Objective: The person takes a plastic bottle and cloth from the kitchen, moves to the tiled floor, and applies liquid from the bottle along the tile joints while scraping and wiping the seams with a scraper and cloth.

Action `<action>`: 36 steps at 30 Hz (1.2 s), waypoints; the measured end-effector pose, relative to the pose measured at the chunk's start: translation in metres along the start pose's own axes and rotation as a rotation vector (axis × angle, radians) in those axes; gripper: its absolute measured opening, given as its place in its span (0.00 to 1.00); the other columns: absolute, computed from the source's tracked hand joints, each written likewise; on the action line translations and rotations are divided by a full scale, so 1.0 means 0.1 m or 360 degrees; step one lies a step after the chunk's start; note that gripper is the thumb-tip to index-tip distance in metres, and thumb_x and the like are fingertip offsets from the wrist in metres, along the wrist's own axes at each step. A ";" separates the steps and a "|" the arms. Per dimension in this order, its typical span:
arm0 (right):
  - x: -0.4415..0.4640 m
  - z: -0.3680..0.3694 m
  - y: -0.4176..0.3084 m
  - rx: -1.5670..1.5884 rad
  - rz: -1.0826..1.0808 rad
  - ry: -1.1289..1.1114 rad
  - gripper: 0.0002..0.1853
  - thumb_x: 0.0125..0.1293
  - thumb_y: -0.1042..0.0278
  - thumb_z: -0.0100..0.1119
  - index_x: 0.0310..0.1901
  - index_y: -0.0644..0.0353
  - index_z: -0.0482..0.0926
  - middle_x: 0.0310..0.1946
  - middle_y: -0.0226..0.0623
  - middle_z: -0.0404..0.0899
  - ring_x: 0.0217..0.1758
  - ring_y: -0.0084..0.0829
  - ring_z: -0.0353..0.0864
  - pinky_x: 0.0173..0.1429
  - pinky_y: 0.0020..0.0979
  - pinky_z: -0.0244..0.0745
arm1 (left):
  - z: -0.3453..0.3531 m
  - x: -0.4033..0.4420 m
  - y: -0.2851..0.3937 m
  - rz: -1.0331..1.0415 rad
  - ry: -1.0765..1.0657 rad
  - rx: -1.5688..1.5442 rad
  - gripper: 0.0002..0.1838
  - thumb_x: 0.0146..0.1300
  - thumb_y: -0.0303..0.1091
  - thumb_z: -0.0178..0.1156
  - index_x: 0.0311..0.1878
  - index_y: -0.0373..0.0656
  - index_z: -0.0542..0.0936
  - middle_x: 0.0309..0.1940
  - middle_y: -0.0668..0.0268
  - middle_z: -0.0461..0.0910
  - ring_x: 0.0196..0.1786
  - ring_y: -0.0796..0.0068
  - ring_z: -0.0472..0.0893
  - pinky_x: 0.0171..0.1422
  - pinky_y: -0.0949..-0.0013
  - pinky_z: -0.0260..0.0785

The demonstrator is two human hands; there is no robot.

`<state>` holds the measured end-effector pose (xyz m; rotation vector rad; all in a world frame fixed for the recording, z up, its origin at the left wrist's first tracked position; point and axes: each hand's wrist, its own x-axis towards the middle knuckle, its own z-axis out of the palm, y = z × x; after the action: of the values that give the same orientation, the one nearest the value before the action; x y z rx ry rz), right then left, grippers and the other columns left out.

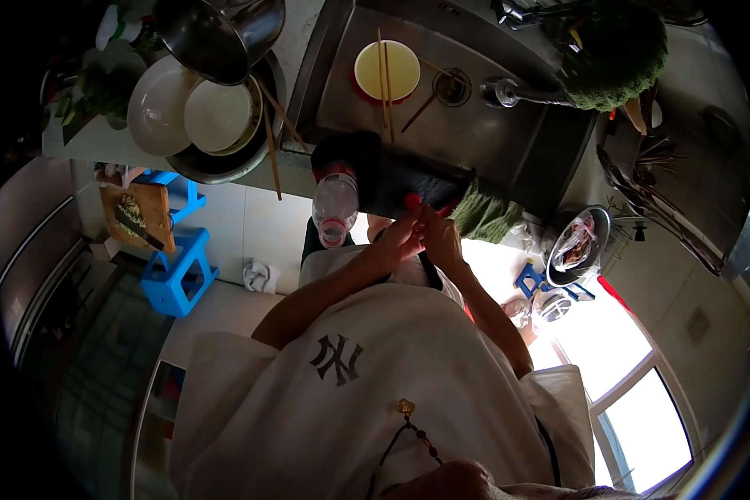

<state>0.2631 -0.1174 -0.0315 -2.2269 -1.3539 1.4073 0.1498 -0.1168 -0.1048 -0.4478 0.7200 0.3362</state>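
My left hand and my right hand meet at the sink's front edge, fingers pressed together. A small red object shows at my left fingertips; what my right fingers pinch is too small and dark to make out. Left of my hands, a clear plastic bottle has its reddish neck towards me, beside a dark cloth. A green cloth hangs over the edge just right of my right hand.
The metal sink holds a yellowish bowl with chopsticks across it. Bowls and pans stack at the left. Blue stools and a chopping board stand lower left. A metal bowl with plastic bags is at the right.
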 end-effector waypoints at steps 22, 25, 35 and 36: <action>0.17 -0.05 -0.16 -0.0290 0.0073 -0.0150 0.12 0.60 0.64 0.52 0.42 0.60 0.77 0.30 0.51 0.81 0.36 0.55 0.82 0.36 0.49 0.77 | -0.22 0.16 -0.04 0.0000 -0.0255 -0.0240 0.15 0.66 0.42 0.60 0.50 0.46 0.76 0.45 0.71 0.79 0.47 0.72 0.78 0.53 0.62 0.71; 0.18 -0.03 -0.16 -0.0393 0.0013 -0.0148 0.11 0.59 0.64 0.53 0.40 0.60 0.78 0.29 0.51 0.81 0.34 0.54 0.82 0.34 0.49 0.77 | -0.30 0.19 -0.06 -0.0029 -0.0284 -0.0287 0.13 0.66 0.41 0.60 0.49 0.46 0.76 0.43 0.71 0.80 0.45 0.73 0.78 0.52 0.63 0.71; 0.21 0.03 -0.17 -0.0383 -0.0122 -0.0077 0.12 0.54 0.61 0.59 0.33 0.62 0.81 0.28 0.51 0.81 0.34 0.50 0.82 0.34 0.45 0.76 | 0.03 -0.26 0.13 0.0551 -0.0296 0.0585 0.13 0.67 0.40 0.58 0.48 0.43 0.76 0.43 0.70 0.78 0.45 0.75 0.76 0.52 0.67 0.69; 0.20 0.02 -0.20 -0.0317 -0.0148 -0.0014 0.12 0.54 0.61 0.59 0.33 0.62 0.81 0.29 0.51 0.81 0.34 0.50 0.82 0.34 0.44 0.76 | -0.01 -0.23 0.12 0.0509 -0.0343 0.0473 0.14 0.67 0.40 0.57 0.49 0.43 0.75 0.44 0.70 0.78 0.46 0.75 0.76 0.53 0.67 0.69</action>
<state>0.2517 -0.0913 -0.0336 -2.2439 -1.6435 1.3038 0.1283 -0.1104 -0.0924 -0.0109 0.6171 0.5589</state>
